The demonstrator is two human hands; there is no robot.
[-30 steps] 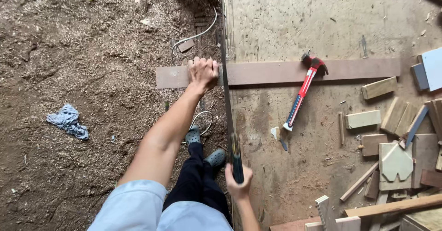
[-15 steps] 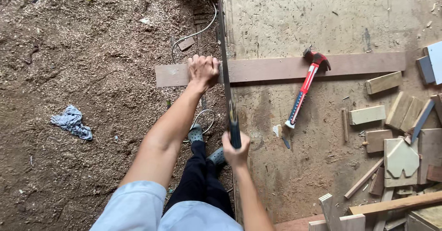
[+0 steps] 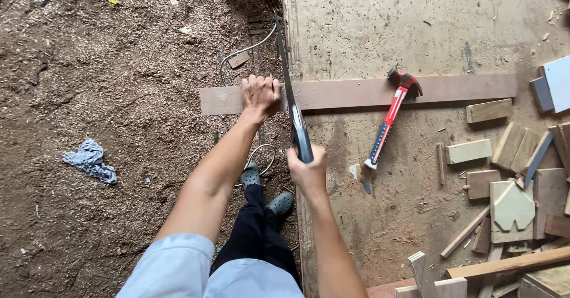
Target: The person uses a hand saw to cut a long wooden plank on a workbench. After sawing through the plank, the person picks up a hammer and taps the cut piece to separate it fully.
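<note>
Handsaw (image 3: 291, 90) with a long, thin grey steel blade and a dark handle stands on edge across a long, flat reddish-brown wooden plank (image 3: 380, 91), its blade running from near to far along the edge of a scuffed plywood work platform (image 3: 368, 25). The right hand (image 3: 307, 170) is wrapped fully closed around the saw's handle at the near end. The left hand (image 3: 260, 94) lies just left of the blade, fingers curled over the plank's far edge and pressing it down; whether the thumb hooks underneath cannot be told.

The plank spans left to right, most of it resting on the platform and its left end jutting out over the sawdust-strewn dirt floor (image 3: 119, 66), with the blade meeting it close to where it leaves the platform. By the look of it, the cut is under way rather than finished, since the plank remains in one piece. The next stroke would seem to call for a straight line and firm pressure from the holding hand.

To the right, a red-handled claw hammer (image 3: 389, 123) rests with its head on the plank. Pale wooden offcuts (image 3: 510, 173) crowd the right side. A crumpled blue-grey rag (image 3: 90, 160) lies on the dirt, well to the left.
</note>
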